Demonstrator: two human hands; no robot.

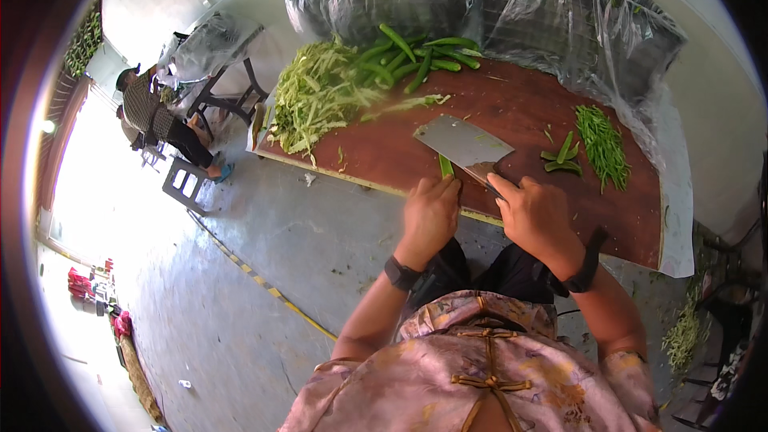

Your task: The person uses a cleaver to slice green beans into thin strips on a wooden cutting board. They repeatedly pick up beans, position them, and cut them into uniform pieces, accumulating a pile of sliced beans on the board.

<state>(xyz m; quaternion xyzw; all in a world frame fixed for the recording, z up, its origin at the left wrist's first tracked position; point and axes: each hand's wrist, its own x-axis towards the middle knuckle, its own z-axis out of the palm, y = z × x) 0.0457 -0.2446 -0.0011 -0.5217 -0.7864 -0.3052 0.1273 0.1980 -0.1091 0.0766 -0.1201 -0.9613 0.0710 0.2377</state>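
My left hand (429,211) presses a piece of green pepper (445,166) onto the reddish-brown tabletop (372,159) near its front edge. In my right hand (531,210) is the handle of a cleaver (465,139), its broad blade lying almost flat just beyond that piece. Bits of green cling to the blade. Right of the cleaver are several opened green pepper pieces (563,159), and farther right a heap of thin green strips (602,147). Whole long green peppers (399,57) are piled at the back. Beside them rises a mound of pale green vegetable scraps (318,93).
Dark crates draped in clear plastic (384,0) line the table's back. At left, another person (153,108) bends beside a plastic-covered table (219,42), near a grey stool (185,183). Yellow-and-black tape (258,279) crosses the floor; pale scraps (683,330) lie at lower right.
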